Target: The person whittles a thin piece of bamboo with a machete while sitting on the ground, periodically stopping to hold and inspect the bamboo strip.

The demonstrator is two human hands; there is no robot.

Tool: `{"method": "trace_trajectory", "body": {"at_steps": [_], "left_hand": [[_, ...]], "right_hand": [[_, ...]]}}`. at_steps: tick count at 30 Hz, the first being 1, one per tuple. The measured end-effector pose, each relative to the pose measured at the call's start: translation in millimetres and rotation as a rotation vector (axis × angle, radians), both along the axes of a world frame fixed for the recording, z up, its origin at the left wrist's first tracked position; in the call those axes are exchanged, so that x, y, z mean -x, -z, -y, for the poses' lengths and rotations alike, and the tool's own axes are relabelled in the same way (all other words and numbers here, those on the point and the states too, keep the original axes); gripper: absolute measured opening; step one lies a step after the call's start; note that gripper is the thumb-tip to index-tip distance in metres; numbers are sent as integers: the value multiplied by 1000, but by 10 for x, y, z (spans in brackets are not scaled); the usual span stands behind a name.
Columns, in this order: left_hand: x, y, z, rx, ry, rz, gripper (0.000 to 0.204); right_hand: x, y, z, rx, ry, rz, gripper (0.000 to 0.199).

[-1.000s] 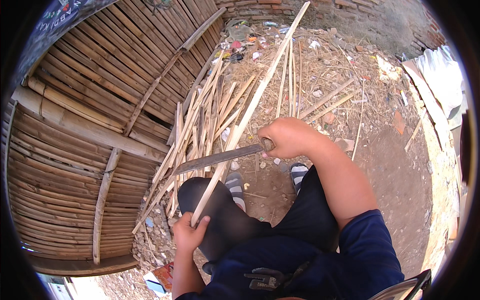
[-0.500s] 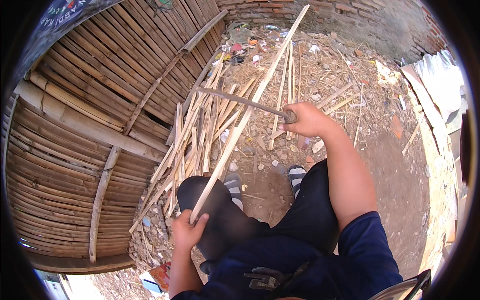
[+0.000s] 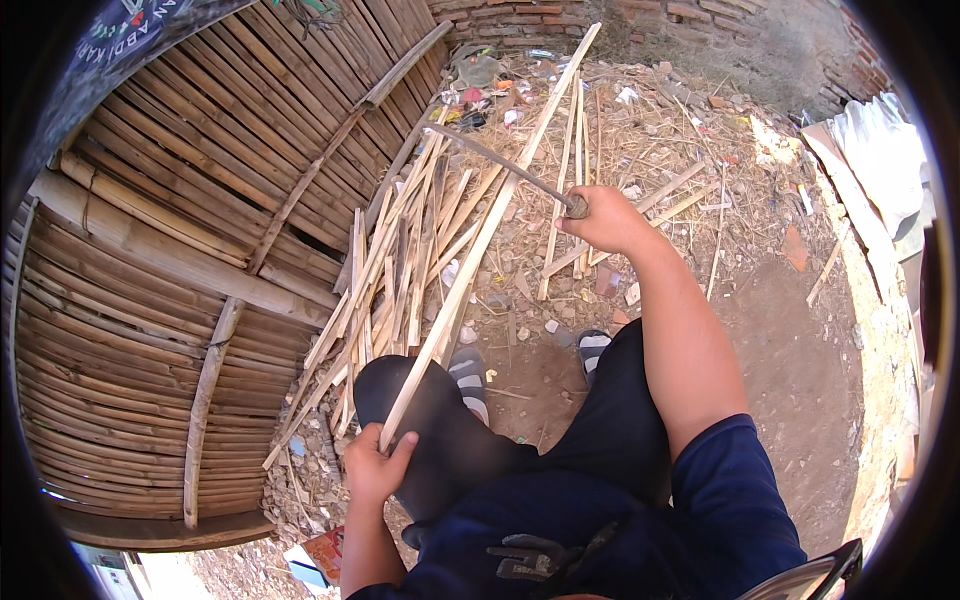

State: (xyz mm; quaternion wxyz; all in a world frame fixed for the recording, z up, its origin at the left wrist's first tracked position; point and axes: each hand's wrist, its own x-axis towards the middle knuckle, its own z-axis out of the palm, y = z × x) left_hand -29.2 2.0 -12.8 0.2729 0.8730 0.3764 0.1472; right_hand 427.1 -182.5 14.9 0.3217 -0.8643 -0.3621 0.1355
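My left hand (image 3: 379, 463) is closed round the near end of a long pale bamboo strip (image 3: 466, 270) beside my left knee. The strip slants up and away to the right, over the knee. Farther along, my right hand (image 3: 604, 219) is wrapped round the handle of a long, narrow machete (image 3: 525, 175). Its dark blade points up and to the left, crossing the strip; whether the edge touches the strip I cannot tell.
A heap of split bamboo strips (image 3: 395, 270) lies left of my feet, by a bamboo slat wall (image 3: 190, 150). More strips (image 3: 566, 170) rest ahead on ground littered with shavings and rubble. A brick wall (image 3: 720, 45) stands at the back; white plastic sheeting (image 3: 880, 155) is at the right.
My right hand and the machete have moved slightly away from me, and the blade now tilts more steeply. The strip's far end has dipped a little toward me. My left hand keeps its hold.
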Motion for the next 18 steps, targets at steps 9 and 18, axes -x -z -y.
{"method": "trace_trajectory", "body": {"at_steps": [9,18], "left_hand": [[-12,-20,-17,33,28,4,37],[-10,-55,54,15,-14,9,37]], "right_hand": [[551,-19,-140,83,-395,150,41],[850,-105,-383,166,-506,227,38]]}}
